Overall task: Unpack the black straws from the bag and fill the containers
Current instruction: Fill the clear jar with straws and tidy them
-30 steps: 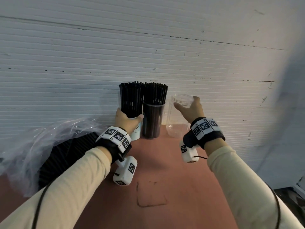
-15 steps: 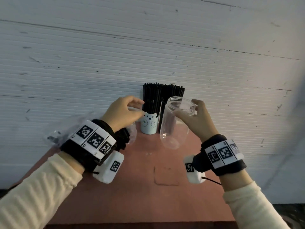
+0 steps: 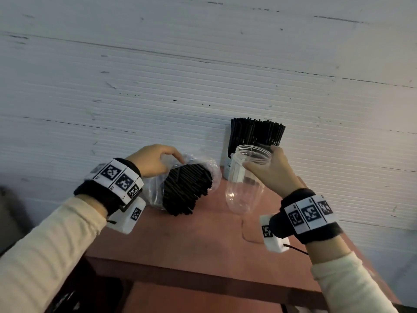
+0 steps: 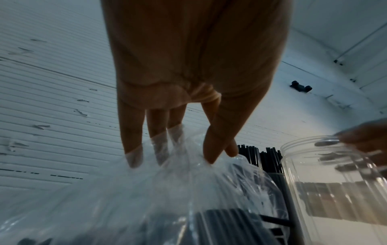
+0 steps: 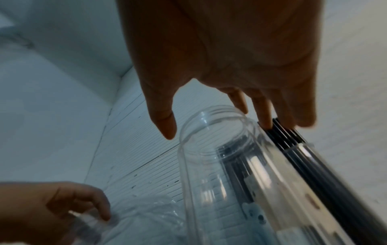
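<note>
Straws (bagged), left hand pinching, right hand gripping jar

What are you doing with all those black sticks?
They are black drinking straws. The left hand pinches the clear plastic bag with the loose straws inside. The right hand holds an empty clear jar by its rim above the red table. Behind it stand containers already full of straws.

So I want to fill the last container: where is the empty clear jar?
In the head view the clear jar is right of centre, held at its rim by the right hand, between the straw bag and the filled containers.
</note>
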`<state>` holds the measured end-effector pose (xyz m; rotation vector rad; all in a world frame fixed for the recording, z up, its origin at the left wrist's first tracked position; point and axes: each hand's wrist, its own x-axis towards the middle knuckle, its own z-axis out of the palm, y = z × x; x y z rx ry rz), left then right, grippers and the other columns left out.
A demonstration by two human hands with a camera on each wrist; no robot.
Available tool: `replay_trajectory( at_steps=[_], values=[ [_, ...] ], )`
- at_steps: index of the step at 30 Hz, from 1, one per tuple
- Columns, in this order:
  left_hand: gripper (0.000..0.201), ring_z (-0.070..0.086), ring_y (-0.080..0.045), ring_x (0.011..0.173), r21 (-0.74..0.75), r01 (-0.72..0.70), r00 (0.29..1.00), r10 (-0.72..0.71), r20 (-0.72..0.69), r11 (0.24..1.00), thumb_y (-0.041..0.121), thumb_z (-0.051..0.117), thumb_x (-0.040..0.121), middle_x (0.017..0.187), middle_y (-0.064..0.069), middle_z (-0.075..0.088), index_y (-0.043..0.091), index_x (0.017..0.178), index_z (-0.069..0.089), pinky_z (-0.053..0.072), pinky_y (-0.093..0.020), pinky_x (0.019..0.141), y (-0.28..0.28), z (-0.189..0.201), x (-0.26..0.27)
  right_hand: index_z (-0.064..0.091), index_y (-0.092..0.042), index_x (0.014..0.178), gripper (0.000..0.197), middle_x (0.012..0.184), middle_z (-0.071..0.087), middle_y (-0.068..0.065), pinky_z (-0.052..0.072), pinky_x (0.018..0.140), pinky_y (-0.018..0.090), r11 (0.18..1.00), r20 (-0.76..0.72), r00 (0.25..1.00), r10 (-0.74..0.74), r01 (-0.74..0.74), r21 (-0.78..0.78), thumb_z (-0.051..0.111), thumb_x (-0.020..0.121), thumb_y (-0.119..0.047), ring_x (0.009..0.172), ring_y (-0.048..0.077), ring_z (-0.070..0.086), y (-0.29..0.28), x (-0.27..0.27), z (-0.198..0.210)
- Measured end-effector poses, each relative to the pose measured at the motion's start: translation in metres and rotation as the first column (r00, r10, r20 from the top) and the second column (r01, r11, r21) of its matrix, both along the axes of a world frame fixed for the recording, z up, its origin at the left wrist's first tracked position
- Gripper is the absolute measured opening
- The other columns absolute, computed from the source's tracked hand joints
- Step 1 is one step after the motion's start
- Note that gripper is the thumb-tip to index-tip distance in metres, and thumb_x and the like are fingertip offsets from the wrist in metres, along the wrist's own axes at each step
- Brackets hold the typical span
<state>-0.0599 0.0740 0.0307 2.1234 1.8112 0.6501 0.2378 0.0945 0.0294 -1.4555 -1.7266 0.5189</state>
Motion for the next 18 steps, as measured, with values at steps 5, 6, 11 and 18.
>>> replay_trajectory(
  at_steps=[5, 6, 11, 18],
  values=[
    [0.047, 0.046, -0.016, 0.13, 0.029, -0.07, 0.997, 0.069, 0.043, 0.997, -0.001, 0.048, 0.083, 0.14, 0.007, 0.053, 0.037, 0.104, 0.067, 0.037, -0.024, 0.093, 0.005, -0.005, -0.005, 0.041, -0.014, 0.138, 0.061, 0.138, 0.039, 0.005, 0.031, 0.108, 0.031, 0.878, 0.142, 0.989, 0.039, -0.102, 0.469, 0.068, 0.085, -0.032, 0.129, 0.019, 0.036, -0.022, -0.033, 0.013],
    [0.046, 0.046, -0.016, 0.13, 0.046, -0.062, 0.997, 0.06, 0.052, 0.997, 0.001, 0.047, 0.085, 0.138, 0.007, 0.054, 0.037, 0.103, 0.067, 0.035, -0.023, 0.093, 0.006, -0.006, -0.005, 0.049, -0.013, 0.131, 0.049, 0.132, 0.047, 0.004, 0.035, 0.104, 0.028, 0.848, 0.188, 0.978, 0.09, -0.175, 0.501, 0.065, 0.087, -0.029, 0.122, 0.017, 0.043, -0.022, -0.045, 0.012],
    [0.054, 0.061, -0.004, 0.094, 0.112, -0.125, 0.984, 0.109, 0.14, 0.986, -0.008, 0.047, 0.081, 0.132, 0.006, 0.058, 0.032, 0.11, 0.068, 0.041, -0.011, 0.067, 0.007, -0.004, -0.005, 0.065, -0.013, 0.113, 0.03, 0.108, 0.067, 0.003, 0.047, 0.088, 0.031, 0.87, 0.511, 0.757, 0.408, -0.491, 0.033, 0.048, 0.098, -0.032, 0.102, 0.019, 0.06, -0.012, -0.111, -0.007],
    [0.065, 0.043, 0.003, 0.031, 0.163, -0.083, 0.979, 0.05, 0.197, 0.983, -0.017, 0.043, 0.079, 0.142, -0.002, 0.053, 0.026, 0.122, 0.066, 0.029, -0.009, 0.034, 0.009, 0.0, -0.002, 0.041, -0.019, 0.142, 0.052, 0.134, 0.052, 0.015, 0.045, 0.099, 0.042, 0.905, 0.74, 0.522, 0.423, -0.278, -0.321, 0.043, 0.098, -0.048, 0.119, 0.033, 0.054, 0.024, -0.166, -0.037]
  ],
)
